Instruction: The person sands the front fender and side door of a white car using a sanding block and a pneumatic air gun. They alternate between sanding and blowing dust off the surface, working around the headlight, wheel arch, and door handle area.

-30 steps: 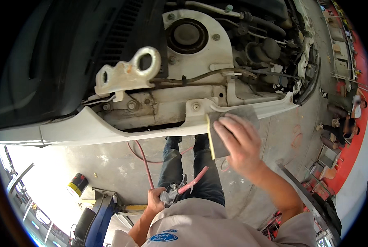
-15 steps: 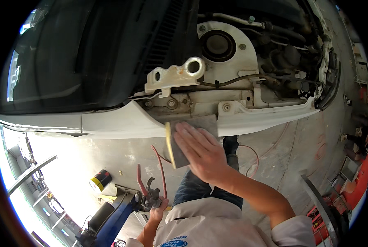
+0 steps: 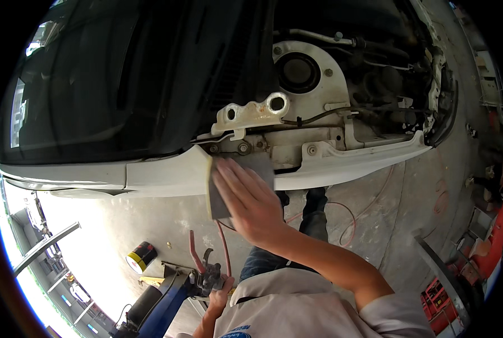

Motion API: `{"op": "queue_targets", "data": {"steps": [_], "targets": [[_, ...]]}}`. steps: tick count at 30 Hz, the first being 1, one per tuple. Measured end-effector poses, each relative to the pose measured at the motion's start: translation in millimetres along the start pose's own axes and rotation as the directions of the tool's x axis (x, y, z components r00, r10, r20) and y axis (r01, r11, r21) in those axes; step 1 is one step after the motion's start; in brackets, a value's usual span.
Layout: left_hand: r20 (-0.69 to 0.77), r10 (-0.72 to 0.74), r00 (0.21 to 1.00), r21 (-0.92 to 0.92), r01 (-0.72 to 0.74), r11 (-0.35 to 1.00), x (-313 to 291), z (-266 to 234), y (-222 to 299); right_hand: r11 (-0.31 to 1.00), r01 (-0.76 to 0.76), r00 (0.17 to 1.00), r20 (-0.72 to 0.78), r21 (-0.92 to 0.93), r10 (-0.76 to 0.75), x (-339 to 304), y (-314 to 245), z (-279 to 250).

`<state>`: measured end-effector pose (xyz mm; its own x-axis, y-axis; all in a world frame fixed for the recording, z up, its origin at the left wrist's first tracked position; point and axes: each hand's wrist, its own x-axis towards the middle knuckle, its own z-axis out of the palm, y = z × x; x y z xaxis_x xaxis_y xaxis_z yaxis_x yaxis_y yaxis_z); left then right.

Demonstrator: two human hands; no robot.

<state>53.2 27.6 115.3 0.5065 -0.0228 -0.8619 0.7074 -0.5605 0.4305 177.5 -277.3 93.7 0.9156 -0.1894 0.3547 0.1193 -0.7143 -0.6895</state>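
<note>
My right hand (image 3: 250, 203) lies with its fingers stretched over a grey foam sanding pad (image 3: 220, 198) with a yellow edge. The pad rests against the white front fender (image 3: 330, 172) of a car and overhangs its lower edge. My right thumb is hidden. Lower left, my left hand (image 3: 221, 290) has its fingers around the lower part of a grey metal lever mechanism (image 3: 208, 276) with red handles, beside a blue machine (image 3: 170, 303). How firmly it grips cannot be made out.
Above the fender are a bare hinge bracket (image 3: 254, 114), the exposed engine bay (image 3: 386, 84) and a dark windscreen (image 3: 88, 84). A black-and-yellow can (image 3: 141, 257) stands on the concrete floor. A red hose (image 3: 354, 222) curls behind my legs. At right are a metal bar (image 3: 438, 265) and red equipment (image 3: 490, 253).
My right hand and the sanding pad have slid left along the fender. My left hand stays at the lever mechanism. The whole view has shifted slightly.
</note>
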Motion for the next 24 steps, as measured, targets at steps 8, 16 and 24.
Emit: {"op": "queue_targets", "data": {"steps": [8,16,24], "targets": [[0.043,0.029,0.999,0.142,-0.035,0.989,-1.2,-4.8,-4.9,0.998,0.051,0.997,0.06,0.025,-0.053,-8.9,11.3,-6.4],[0.043,0.024,0.999,0.107,-0.028,0.994,16.7,1.4,5.4,1.0,0.001,0.999,-0.047,0.013,0.0,29.2,-9.0,8.9],[0.09,0.086,0.992,0.188,-0.102,0.977,20.6,15.3,-4.3,0.932,0.255,0.928,0.336,-0.256,-0.161,-75.4,75.2,-70.3]]}}
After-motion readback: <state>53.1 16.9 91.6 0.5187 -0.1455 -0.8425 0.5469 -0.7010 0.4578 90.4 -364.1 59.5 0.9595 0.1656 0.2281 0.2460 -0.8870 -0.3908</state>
